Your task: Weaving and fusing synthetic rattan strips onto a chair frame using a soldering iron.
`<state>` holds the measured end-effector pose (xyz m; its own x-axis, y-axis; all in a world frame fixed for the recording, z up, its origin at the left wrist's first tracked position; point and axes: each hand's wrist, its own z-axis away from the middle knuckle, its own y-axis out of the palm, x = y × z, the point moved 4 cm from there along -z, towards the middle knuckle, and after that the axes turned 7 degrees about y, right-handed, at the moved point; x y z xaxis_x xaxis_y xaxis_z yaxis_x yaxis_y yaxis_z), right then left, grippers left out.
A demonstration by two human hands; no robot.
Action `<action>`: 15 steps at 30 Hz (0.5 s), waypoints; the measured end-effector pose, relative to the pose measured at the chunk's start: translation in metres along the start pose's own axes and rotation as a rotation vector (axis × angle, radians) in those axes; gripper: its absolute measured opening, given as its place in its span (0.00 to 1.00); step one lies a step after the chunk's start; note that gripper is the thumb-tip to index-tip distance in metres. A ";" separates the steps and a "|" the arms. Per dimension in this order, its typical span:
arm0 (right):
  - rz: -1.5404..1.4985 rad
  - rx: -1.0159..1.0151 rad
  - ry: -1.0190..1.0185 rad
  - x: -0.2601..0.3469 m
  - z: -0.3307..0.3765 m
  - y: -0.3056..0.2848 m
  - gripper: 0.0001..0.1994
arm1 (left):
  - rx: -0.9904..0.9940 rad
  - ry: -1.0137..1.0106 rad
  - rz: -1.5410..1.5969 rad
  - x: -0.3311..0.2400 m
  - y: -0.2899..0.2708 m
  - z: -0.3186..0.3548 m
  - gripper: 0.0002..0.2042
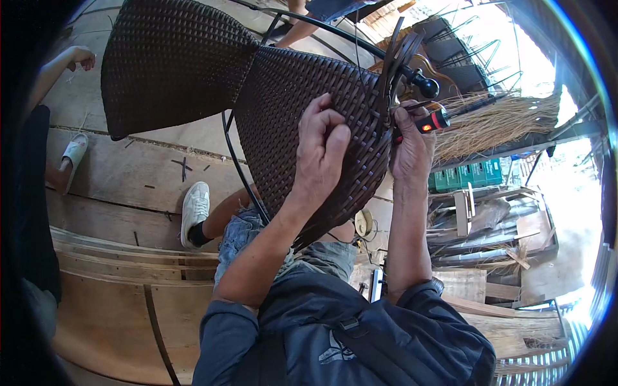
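Woven brown chair (290, 90) tilted above the lap (322, 257), both hands at its nearer panel.
Left hand (320, 154) lies over the weave, fingers curled, grip on a strand unclear; right hand (412, 148) grips a red-and-black tool (440, 119) at the panel's right edge, just below loose strands (389, 64) and a black knob (426, 85). Straw bundle (502, 125) near the tool narrows room rightward; floorboards (122, 164) give wider room left, toward a co-worker's foot (76, 148).

The head fisheye looks steeply down from close above.
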<state>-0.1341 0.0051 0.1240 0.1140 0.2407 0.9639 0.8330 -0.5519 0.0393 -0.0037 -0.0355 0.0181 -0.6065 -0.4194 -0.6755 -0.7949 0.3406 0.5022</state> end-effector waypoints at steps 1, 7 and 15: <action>-0.002 -0.021 0.022 -0.001 0.002 0.000 0.09 | 0.007 0.028 -0.063 -0.004 0.000 0.009 0.12; -0.022 -0.014 0.032 -0.006 -0.003 -0.003 0.08 | 0.120 0.120 -0.311 -0.022 0.003 0.066 0.17; -0.035 -0.053 0.018 -0.004 -0.001 0.003 0.08 | 0.131 0.143 -0.375 -0.030 0.002 0.053 0.17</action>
<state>-0.1328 0.0022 0.1203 0.0756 0.2466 0.9662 0.8065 -0.5849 0.0862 0.0141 0.0228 0.0109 -0.2792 -0.6438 -0.7124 -0.9576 0.2420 0.1566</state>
